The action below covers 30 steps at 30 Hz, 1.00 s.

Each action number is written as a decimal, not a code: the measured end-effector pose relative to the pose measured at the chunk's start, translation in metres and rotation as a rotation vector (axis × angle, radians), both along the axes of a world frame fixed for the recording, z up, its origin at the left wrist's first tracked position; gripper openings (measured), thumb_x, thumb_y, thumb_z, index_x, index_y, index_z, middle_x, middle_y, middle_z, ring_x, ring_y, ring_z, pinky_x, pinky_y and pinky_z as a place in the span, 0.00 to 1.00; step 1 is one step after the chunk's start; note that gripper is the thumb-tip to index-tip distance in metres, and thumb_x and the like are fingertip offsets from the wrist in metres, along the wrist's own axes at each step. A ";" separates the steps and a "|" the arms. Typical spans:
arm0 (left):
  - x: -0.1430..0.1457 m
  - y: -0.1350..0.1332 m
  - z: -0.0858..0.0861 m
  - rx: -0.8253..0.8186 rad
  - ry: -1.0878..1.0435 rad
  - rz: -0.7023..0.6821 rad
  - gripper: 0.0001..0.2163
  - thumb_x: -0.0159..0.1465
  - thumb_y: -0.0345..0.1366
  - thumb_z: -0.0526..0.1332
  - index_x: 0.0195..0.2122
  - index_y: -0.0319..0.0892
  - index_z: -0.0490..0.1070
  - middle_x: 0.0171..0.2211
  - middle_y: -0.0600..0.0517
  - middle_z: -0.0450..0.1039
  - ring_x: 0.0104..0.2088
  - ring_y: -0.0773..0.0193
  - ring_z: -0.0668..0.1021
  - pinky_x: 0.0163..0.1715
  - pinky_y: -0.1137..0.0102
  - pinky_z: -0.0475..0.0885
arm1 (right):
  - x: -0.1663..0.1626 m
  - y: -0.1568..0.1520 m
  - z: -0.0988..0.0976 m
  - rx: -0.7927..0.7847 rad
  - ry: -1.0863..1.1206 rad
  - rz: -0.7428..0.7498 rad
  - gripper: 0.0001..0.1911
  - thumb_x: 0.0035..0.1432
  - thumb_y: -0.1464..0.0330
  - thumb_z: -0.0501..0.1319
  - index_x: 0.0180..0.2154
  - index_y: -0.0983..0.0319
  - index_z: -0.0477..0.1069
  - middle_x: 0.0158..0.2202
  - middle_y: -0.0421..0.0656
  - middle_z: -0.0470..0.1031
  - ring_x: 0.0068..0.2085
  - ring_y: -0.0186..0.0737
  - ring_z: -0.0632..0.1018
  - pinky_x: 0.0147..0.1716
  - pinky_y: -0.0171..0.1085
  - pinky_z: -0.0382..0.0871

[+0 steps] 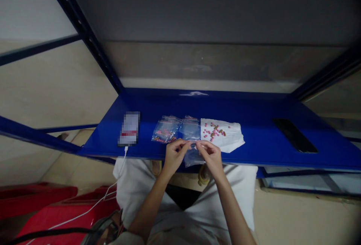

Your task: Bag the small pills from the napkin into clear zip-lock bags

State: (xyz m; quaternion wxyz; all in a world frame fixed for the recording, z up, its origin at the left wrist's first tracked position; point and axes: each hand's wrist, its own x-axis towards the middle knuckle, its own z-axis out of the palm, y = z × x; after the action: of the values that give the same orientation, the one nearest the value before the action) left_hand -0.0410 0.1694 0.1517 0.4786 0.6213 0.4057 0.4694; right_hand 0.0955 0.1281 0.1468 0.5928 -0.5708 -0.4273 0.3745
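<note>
Between my two hands, at the shelf's front edge, is a clear zip bag (194,158). My left hand (176,154) pinches its top edge on the left, and my right hand (211,154) pinches the same edge on the right. The bag hangs below my fingers and looks empty. Just beyond my hands lie flat clear zip bags (191,127). To their left are filled zip bags (166,129) with pink and brown pills inside. Right of my hands, a white paper sheet (232,136) carries loose pink pills (208,132) and brown capsules (216,128).
All this lies on a blue metal shelf (254,105). A phone (129,129) with a lit screen and a white charging cable (121,169) is at the left; a dark phone (295,135) lies at the right. A red plastic stool (64,211) stands at lower left. Blue uprights (96,49) frame the shelf.
</note>
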 end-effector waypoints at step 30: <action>-0.004 -0.015 0.003 0.164 0.329 0.077 0.14 0.65 0.38 0.51 0.27 0.43 0.71 0.24 0.54 0.74 0.24 0.69 0.75 0.26 0.77 0.65 | 0.011 -0.001 0.001 -0.077 0.194 0.250 0.17 0.53 0.55 0.61 0.23 0.61 0.65 0.21 0.37 0.69 0.23 0.32 0.69 0.21 0.29 0.59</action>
State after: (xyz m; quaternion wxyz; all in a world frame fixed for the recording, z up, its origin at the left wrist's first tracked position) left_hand -0.0450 0.1539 0.1545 0.3353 0.7108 0.4624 0.4107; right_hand 0.1068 0.1275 0.1475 0.5576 -0.4965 -0.4213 0.5148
